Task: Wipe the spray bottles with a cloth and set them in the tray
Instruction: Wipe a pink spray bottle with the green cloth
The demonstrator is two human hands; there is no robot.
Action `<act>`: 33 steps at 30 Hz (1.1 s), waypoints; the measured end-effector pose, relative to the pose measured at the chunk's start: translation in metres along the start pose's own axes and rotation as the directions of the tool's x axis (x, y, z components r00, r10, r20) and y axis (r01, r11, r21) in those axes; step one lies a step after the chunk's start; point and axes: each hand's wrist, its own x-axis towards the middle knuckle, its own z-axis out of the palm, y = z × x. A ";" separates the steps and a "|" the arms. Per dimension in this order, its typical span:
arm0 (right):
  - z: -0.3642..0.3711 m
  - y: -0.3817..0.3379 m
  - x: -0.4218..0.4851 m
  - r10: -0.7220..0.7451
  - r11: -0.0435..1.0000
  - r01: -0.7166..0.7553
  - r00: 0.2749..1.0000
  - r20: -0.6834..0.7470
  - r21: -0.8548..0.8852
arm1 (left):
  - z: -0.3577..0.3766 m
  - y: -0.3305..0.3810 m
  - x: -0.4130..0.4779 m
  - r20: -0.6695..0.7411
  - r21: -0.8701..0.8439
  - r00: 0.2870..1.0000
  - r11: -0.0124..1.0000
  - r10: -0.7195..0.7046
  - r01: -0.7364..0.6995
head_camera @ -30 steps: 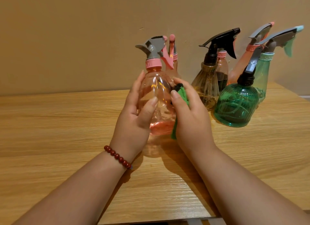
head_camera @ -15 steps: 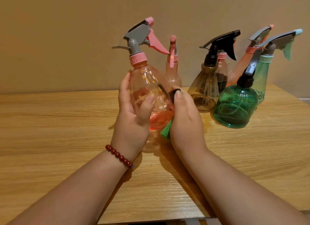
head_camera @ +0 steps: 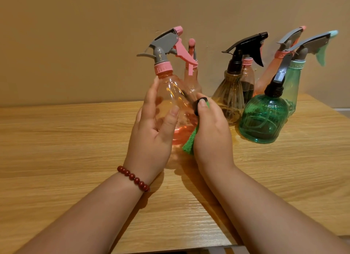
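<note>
Left hand (head_camera: pixel 151 134) gripping pink spray bottle (head_camera: pixel 171 94), right hand (head_camera: pixel 211 134) pinching green cloth (head_camera: pixel 188 146) against it

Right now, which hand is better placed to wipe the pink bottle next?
Probably the right hand: it grips the green cloth against the pink bottle, while the left hand holds that bottle.

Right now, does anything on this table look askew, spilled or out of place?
The orange bottle at the back right is tilted, leaning toward the tall green bottle, while the others on the table stand upright. No spill shows.
</note>
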 end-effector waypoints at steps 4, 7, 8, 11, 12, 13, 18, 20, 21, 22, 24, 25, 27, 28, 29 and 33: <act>0.003 -0.001 -0.008 -0.322 0.915 0.323 0.946 0.044 -0.242 | 0.003 0.005 -0.002 -0.009 -0.162 1.000 0.987 -0.004 0.002; 0.006 -0.001 -0.010 -0.374 0.894 0.378 0.925 0.065 -0.242 | 0.003 0.002 0.000 -0.040 -0.247 0.999 0.969 -0.005 -0.005; 0.006 0.000 -0.007 -0.320 0.921 0.322 0.946 0.045 -0.217 | 0.002 0.003 0.000 -0.048 -0.260 0.999 0.965 -0.002 -0.010; 0.005 0.006 -0.001 -0.133 0.988 0.133 0.991 0.004 -0.073 | 0.001 0.001 0.000 -0.053 -0.250 0.998 0.968 0.015 -0.028; 0.005 0.005 -0.002 -0.162 0.983 0.162 0.987 0.007 -0.086 | 0.001 0.001 0.000 -0.047 -0.249 0.999 0.968 0.011 -0.022; 0.005 0.003 -0.004 -0.248 0.959 0.248 0.969 0.018 -0.135 | 0.002 0.001 0.000 -0.037 -0.258 0.999 0.966 0.002 -0.011; 0.003 0.002 -0.005 -0.360 0.916 0.363 0.932 0.051 -0.173 | 0.003 -0.001 0.000 -0.013 -0.289 1.000 0.957 0.004 -0.008; 0.002 0.001 -0.002 -0.164 0.985 0.165 0.986 0.024 -0.049 | 0.003 -0.001 -0.001 -0.016 -0.284 1.000 0.959 0.008 -0.012; 0.000 0.002 0.000 -0.091 0.996 0.090 0.996 0.028 0.004 | 0.002 0.000 -0.001 -0.018 -0.282 1.000 0.959 0.005 -0.010; 0.000 0.002 -0.001 -0.070 0.997 0.070 0.997 0.029 0.010 | 0.002 0.001 -0.001 -0.020 -0.281 1.000 0.960 -0.001 -0.005; 0.002 -0.003 -0.005 -0.239 0.964 0.242 0.970 0.037 -0.113 | 0.002 0.002 -0.001 -0.030 -0.275 0.999 0.961 -0.021 0.012; 0.002 -0.003 -0.007 -0.351 0.914 0.359 0.933 0.073 -0.187 | 0.002 0.003 -0.001 -0.037 -0.271 0.999 0.962 -0.040 0.028; 0.004 0.002 -0.008 -0.461 0.846 0.481 0.877 0.138 -0.230 | 0.002 0.002 -0.001 -0.060 -0.256 0.994 0.964 -0.086 0.068; 0.005 0.001 -0.007 -0.441 0.859 0.463 0.886 0.144 -0.220 | 0.001 0.002 0.000 -0.062 -0.259 0.992 0.962 -0.106 0.087; 0.005 0.001 -0.006 -0.401 0.882 0.423 0.905 0.142 -0.206 | 0.000 0.003 0.000 -0.060 -0.256 0.990 0.961 -0.124 0.105; 0.001 -0.003 -0.007 -0.230 0.948 0.264 0.954 0.190 -0.177 | -0.004 0.000 0.002 -0.042 -0.276 0.983 0.947 -0.181 0.163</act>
